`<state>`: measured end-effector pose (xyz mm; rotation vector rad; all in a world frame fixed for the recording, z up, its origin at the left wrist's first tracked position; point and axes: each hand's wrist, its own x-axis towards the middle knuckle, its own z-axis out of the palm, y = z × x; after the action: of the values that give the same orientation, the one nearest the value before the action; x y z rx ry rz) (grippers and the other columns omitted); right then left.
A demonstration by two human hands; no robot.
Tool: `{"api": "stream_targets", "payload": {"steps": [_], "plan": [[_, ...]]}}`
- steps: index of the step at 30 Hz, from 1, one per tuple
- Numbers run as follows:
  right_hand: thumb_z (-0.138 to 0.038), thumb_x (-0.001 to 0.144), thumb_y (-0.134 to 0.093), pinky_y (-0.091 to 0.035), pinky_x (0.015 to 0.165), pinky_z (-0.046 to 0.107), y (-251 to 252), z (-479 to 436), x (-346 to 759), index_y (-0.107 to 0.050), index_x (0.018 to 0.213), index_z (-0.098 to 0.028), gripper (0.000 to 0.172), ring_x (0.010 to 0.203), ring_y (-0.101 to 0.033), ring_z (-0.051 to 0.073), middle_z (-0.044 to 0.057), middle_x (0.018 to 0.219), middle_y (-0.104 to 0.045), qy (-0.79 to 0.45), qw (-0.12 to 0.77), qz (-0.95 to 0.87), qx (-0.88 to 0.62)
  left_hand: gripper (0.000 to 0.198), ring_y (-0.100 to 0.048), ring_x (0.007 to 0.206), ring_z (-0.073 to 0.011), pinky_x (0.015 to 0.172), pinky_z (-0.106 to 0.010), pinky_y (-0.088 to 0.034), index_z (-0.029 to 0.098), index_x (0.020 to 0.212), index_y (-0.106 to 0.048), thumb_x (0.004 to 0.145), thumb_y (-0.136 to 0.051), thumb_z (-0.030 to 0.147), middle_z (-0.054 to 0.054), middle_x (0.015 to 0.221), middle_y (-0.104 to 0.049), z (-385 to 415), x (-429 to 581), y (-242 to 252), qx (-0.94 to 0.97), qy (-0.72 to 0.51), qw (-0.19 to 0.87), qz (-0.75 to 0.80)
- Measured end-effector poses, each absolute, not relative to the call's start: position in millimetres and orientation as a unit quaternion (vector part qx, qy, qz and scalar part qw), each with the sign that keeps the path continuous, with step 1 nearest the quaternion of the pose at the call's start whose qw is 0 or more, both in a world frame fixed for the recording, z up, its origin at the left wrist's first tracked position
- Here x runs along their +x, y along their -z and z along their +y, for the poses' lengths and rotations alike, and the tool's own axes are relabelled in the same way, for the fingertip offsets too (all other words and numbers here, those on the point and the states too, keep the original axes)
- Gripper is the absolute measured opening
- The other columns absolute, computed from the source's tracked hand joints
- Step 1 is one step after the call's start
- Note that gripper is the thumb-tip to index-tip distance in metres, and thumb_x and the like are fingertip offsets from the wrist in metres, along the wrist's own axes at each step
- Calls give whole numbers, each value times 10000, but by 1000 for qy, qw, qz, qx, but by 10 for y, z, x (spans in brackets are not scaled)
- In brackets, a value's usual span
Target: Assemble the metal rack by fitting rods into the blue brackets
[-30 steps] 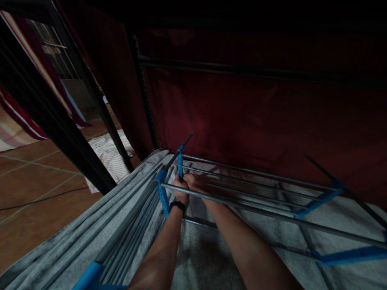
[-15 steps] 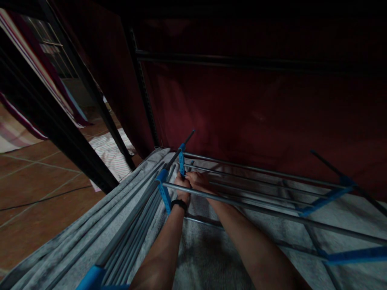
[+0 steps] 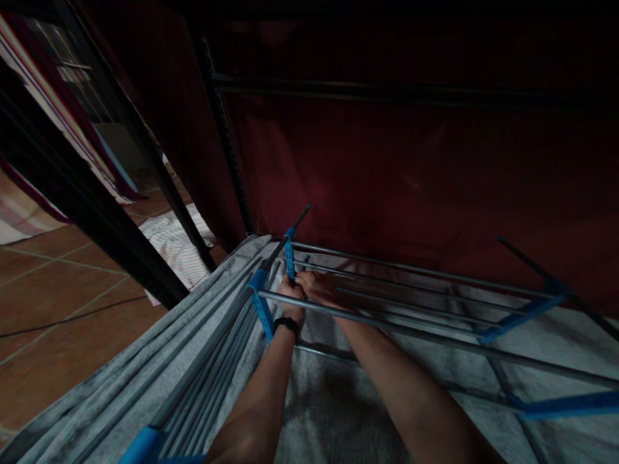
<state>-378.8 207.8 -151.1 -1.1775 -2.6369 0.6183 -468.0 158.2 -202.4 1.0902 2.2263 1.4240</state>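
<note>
A rack of grey metal tubes joined by blue plastic brackets stands in front of me. My left hand (image 3: 291, 298), with a black band on its wrist, is closed around the lower end of the far blue bracket (image 3: 289, 259). Right beside it, my right hand (image 3: 315, 287) has its fingers curled at the same spot, where a metal tube (image 3: 411, 312) runs in from the right. The fingertips and the joint between them are mostly hidden. Both forearms reach beneath the front tube (image 3: 435, 339), close to the nearer blue bracket (image 3: 262, 309).
Several loose grey tubes (image 3: 217, 367) lie at left on a grey blanket (image 3: 333, 412). More blue brackets (image 3: 570, 407) hold the right end. A dark red cloth (image 3: 387, 174) hangs behind, with black metal posts (image 3: 97, 193) at left. A striped cloth (image 3: 176, 248) lies on the tiled floor (image 3: 62, 283).
Both hands stay at the bracket's lower end, with only a slight shift of the right hand's fingers. The view has moved a little.
</note>
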Motion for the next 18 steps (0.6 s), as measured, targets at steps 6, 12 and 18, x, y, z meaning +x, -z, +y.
{"api": "stream_targets", "payload": {"steps": [6,12,18], "plan": [[-377,1000,-459,-430,802,307,1495,2012,-3794,-742,1060,-226,327,1004,-648,237,82,1063,-750,-202,120,-883,-406,281,-621,875,-219,748,-307,-423,87,1159,-613,942,-457,171,-163,976,-692,1537,-4630,1913,368,-464,136,794],[-385,1008,-459,-461,811,342,1521,2009,-3803,-751,1054,-213,342,963,-653,246,94,1034,-741,-191,125,-883,-411,263,-624,873,-222,745,-315,-429,94,1154,-603,959,-453,187,-155,965,-688,1546,-4630,1928,366,-457,140,799],[-268,981,-539,-479,950,376,1440,1876,-3788,-704,1131,-138,258,1036,-634,233,93,1103,-724,-176,188,-884,-389,194,-638,860,-224,758,-303,-476,163,1065,-606,908,-493,181,-95,924,-686,1563,-4690,1949,384,-474,136,781]]}}
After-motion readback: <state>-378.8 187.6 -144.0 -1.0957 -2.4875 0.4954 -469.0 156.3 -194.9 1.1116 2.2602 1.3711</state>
